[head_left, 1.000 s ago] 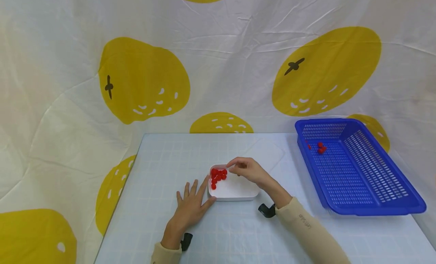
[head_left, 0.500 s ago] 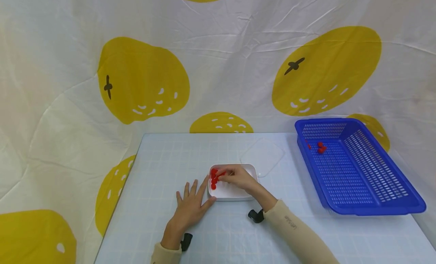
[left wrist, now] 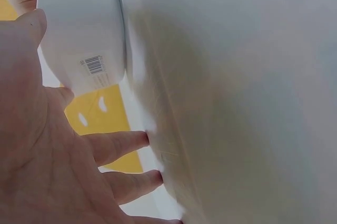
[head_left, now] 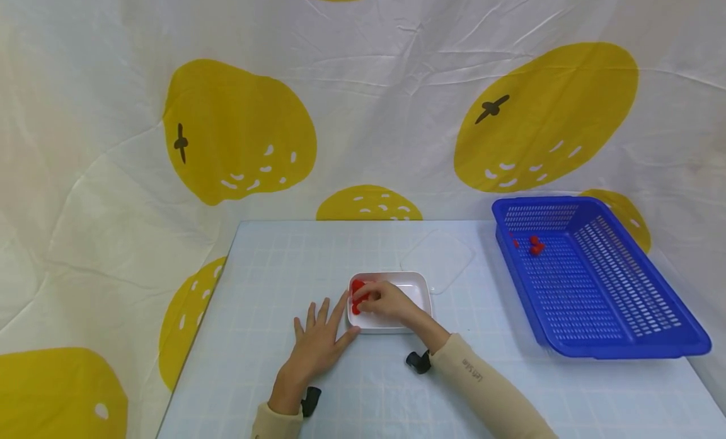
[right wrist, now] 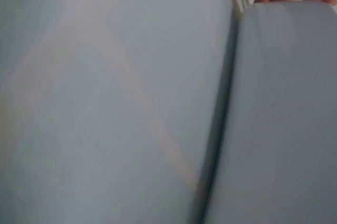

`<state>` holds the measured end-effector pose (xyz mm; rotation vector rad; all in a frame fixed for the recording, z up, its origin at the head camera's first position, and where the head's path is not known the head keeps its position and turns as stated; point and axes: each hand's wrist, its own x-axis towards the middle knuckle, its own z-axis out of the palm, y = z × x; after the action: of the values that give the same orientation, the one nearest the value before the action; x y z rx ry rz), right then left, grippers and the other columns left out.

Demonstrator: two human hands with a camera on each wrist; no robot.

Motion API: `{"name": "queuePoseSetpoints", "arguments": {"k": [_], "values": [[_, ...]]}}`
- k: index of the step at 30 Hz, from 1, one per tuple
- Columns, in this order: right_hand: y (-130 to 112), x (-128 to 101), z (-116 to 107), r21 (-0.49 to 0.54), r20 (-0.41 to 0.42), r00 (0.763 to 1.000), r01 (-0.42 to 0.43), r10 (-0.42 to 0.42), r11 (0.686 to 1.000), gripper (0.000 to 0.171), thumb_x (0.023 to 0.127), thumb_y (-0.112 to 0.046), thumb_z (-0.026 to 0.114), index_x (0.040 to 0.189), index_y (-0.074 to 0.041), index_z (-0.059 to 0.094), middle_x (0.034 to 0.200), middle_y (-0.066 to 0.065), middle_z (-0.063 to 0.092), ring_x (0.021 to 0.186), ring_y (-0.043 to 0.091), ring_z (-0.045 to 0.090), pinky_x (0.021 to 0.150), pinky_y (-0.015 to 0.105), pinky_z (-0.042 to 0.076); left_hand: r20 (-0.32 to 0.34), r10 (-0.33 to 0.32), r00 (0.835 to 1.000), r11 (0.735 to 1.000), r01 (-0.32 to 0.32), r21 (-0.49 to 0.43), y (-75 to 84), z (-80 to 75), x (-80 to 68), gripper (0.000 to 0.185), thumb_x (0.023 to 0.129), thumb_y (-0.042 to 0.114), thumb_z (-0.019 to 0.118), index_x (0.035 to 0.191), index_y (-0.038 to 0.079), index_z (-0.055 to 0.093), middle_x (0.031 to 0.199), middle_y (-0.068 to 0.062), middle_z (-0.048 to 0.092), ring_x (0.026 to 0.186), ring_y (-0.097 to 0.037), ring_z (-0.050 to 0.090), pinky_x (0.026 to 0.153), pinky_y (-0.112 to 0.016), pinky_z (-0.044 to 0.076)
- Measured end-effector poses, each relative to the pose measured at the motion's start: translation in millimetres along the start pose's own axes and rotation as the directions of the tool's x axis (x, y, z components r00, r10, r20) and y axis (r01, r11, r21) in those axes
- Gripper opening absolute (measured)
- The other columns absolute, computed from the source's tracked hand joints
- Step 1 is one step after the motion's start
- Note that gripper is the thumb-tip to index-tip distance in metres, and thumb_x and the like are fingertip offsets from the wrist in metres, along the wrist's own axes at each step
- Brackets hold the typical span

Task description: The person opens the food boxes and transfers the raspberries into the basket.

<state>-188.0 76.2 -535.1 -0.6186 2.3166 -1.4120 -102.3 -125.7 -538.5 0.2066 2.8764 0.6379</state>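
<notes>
A small white tray (head_left: 418, 288) lies near the middle of the table, with several small red balls (head_left: 355, 309) gathered at its left end. My left hand (head_left: 317, 347) has its fingers spread beside the tray, index finger and thumb touching its left side. In the left wrist view, the tray's outer wall (left wrist: 79, 29) carries a barcode next to that hand's palm. My right hand (head_left: 386, 300) reaches into the tray, thumb and bent fingers right at the red balls, partly covering them. I cannot tell whether it pinches one. The right wrist view shows mostly the tray's near wall (right wrist: 284, 108).
A blue plastic basket (head_left: 584, 288) stands at the right, several red balls (head_left: 535, 246) lying near its far left corner. Behind the tray lies a thin transparent sheet or lid (head_left: 438, 259). A white cloth (head_left: 368, 143) printed with yellow fruit hangs behind the table.
My right hand has moved left and down inside the tray, from above its back rim to the red balls at the left end. The left hand stays in place.
</notes>
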Motion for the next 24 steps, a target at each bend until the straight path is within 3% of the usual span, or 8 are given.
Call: {"name": "queuePoseSetpoints", "arguments": {"k": [11,24], "values": [[-5.3,0.0,7.5,-0.185,-0.045,0.999,-0.008,-0.001,0.983,0.019,0.087,-0.008,0.077,0.104,-0.017,0.08,0.111,0.001,0.069,0.1,0.021,0.055,0.076,0.028,0.051,-0.008,0.01,1.0,1.0,-0.01,0.004,-1.8,1.9,1.1,0.084,0.092,0.074,0.045,0.161,0.04,0.011,0.16,-0.02,0.027,0.146,-0.052,0.012,0.106,-0.078,0.002],[-4.2,0.3,9.1,-0.208,-0.055,0.998,-0.013,0.002,0.978,0.016,0.09,-0.008,0.073,0.102,-0.016,0.081,0.109,0.001,0.07,0.1,0.022,0.057,0.084,0.033,0.051,0.005,-0.005,1.0,1.0,0.005,0.017,-1.9,2.5,0.6,0.083,0.092,0.073,0.045,0.161,0.039,0.012,0.161,-0.02,0.026,0.146,-0.051,0.012,0.106,-0.078,0.001]]}}
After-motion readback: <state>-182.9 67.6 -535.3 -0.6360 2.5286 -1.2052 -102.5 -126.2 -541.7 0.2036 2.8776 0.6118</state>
